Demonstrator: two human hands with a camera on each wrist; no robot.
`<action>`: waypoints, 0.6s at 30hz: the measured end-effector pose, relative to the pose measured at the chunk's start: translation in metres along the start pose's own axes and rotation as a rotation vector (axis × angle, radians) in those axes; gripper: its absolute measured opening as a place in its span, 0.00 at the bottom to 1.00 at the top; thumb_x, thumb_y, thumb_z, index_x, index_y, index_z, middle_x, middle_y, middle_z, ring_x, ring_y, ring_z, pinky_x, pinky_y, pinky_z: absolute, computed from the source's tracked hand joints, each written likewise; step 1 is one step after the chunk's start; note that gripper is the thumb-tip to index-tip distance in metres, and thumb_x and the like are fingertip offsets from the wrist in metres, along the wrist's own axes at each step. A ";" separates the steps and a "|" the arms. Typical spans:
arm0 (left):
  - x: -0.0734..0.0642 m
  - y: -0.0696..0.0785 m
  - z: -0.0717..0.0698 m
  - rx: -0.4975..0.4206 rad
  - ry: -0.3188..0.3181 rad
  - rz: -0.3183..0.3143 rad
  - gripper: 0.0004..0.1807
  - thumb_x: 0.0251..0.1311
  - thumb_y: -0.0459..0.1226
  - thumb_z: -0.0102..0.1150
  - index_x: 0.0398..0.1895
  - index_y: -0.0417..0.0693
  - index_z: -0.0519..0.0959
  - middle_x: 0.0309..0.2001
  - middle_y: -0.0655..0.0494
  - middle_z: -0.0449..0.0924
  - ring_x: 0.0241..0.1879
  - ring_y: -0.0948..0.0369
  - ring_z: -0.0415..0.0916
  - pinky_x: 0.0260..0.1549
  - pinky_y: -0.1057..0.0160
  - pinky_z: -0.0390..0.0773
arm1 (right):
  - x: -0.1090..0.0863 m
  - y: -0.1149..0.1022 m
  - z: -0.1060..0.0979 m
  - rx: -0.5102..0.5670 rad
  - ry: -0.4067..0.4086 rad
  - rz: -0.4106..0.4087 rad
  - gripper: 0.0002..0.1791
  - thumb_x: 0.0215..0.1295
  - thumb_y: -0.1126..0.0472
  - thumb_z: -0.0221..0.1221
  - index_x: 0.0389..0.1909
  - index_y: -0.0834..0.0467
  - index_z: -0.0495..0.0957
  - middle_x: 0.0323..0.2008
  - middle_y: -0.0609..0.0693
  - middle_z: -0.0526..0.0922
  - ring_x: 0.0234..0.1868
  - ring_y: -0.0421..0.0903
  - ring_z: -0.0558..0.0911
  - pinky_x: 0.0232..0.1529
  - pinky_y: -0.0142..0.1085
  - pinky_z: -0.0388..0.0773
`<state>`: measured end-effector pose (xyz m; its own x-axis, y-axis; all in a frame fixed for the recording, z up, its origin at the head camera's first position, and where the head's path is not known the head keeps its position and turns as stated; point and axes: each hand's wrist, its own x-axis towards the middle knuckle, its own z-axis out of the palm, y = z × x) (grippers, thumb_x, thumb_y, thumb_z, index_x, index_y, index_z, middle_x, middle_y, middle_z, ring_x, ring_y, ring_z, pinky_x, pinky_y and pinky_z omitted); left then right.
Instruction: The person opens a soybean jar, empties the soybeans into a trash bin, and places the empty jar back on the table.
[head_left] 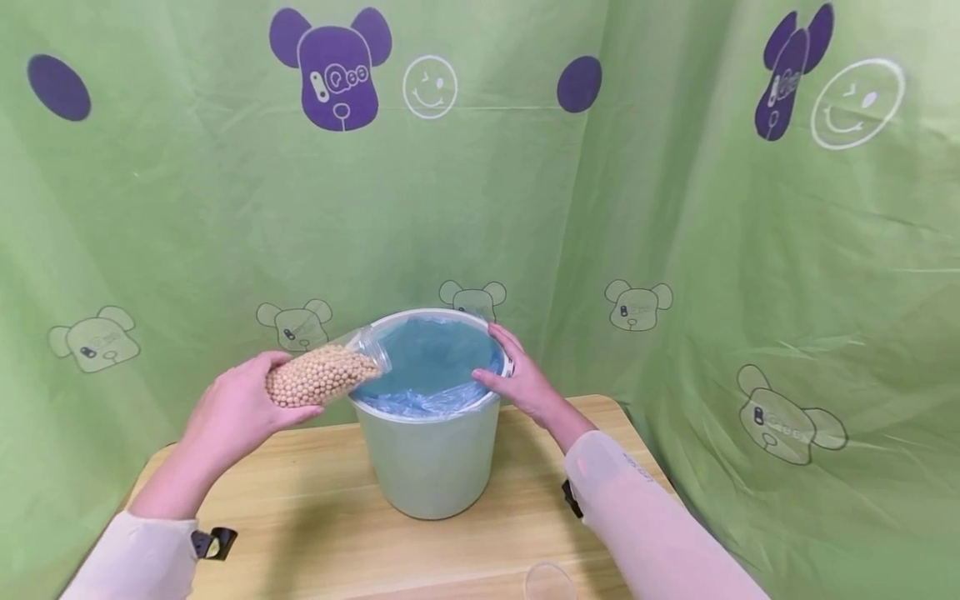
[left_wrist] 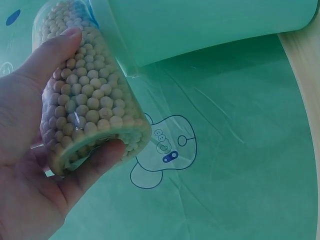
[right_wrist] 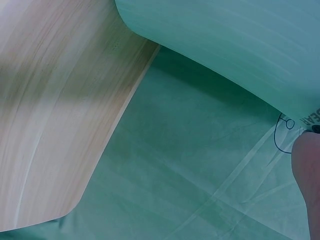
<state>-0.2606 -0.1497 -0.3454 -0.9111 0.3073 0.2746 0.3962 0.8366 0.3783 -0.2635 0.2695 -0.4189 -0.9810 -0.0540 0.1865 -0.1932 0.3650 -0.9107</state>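
A clear jar [head_left: 324,373] full of small round beige beads lies tilted in my left hand [head_left: 238,410], its open mouth at the left rim of a pale bucket [head_left: 429,467]. In the left wrist view the fingers and thumb wrap round the jar [left_wrist: 87,95], one finger across its base. A thin blue plastic bag [head_left: 435,358] lines the bucket. My right hand [head_left: 525,382] holds the bucket's right rim, thumb over the inner side. Only part of that hand shows at the edge of the right wrist view, beside the bucket wall [right_wrist: 225,40].
The bucket stands on a light wooden table [head_left: 315,517] with rounded corners. A clear round lid-like piece [head_left: 550,582] lies at the table's near edge. Green printed curtain [head_left: 480,183] hangs close behind and to the sides.
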 end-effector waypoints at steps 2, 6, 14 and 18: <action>-0.001 0.000 -0.001 0.010 0.016 0.019 0.52 0.48 0.65 0.82 0.69 0.42 0.77 0.59 0.35 0.86 0.55 0.37 0.86 0.49 0.33 0.86 | 0.000 0.000 0.000 0.005 -0.001 -0.003 0.54 0.68 0.55 0.72 0.89 0.46 0.51 0.91 0.51 0.44 0.87 0.68 0.52 0.83 0.63 0.62; -0.003 -0.001 -0.002 0.020 0.024 0.042 0.50 0.50 0.64 0.82 0.70 0.45 0.77 0.61 0.35 0.86 0.56 0.36 0.85 0.51 0.31 0.85 | -0.002 -0.001 0.000 0.025 -0.006 0.000 0.53 0.68 0.56 0.72 0.88 0.47 0.52 0.90 0.49 0.45 0.87 0.68 0.54 0.82 0.62 0.64; -0.004 -0.001 -0.003 0.046 0.063 0.086 0.49 0.49 0.63 0.83 0.72 0.53 0.78 0.70 0.38 0.77 0.63 0.34 0.78 0.50 0.27 0.83 | -0.001 0.000 0.000 0.020 -0.003 -0.003 0.51 0.69 0.57 0.71 0.87 0.50 0.54 0.90 0.50 0.46 0.86 0.68 0.55 0.81 0.62 0.67; -0.004 -0.001 -0.004 0.046 0.087 0.089 0.47 0.49 0.59 0.85 0.73 0.55 0.78 0.68 0.38 0.75 0.62 0.36 0.78 0.47 0.29 0.85 | 0.000 -0.001 0.000 0.010 -0.006 -0.012 0.51 0.69 0.56 0.71 0.87 0.50 0.54 0.90 0.50 0.47 0.86 0.68 0.56 0.81 0.62 0.68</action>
<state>-0.2571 -0.1539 -0.3429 -0.8583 0.3426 0.3821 0.4679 0.8282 0.3084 -0.2634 0.2690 -0.4181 -0.9786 -0.0641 0.1953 -0.2053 0.3549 -0.9121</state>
